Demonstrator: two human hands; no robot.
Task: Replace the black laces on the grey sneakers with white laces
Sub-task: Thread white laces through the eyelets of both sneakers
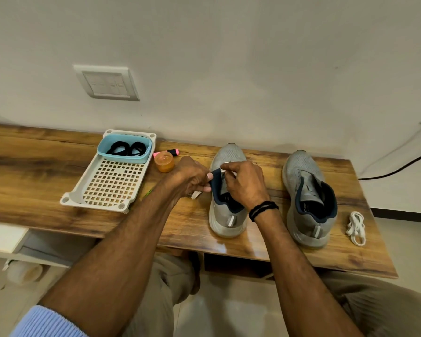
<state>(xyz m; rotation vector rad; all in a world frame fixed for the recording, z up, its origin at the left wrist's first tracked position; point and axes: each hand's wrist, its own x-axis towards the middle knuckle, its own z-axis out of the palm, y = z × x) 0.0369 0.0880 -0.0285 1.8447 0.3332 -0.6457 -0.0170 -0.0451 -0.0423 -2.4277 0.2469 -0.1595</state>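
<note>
Grey sneaker [226,216] sits near table [185,227] edge, left grip [192,178] and right grip [243,184] both pinching white lace [196,195].

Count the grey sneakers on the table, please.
2. One sneaker is in the middle of the table, with the left hand and the right hand on it; the other sneaker stands to its right, beside the coiled white lace. None seems hidden.

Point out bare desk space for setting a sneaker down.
Widest: the desk left of the tray. A narrower gap lies between left sneaker and right sneaker. Crowded: tray to left sneaker, with jar, marker, left hand, right hand.
</note>
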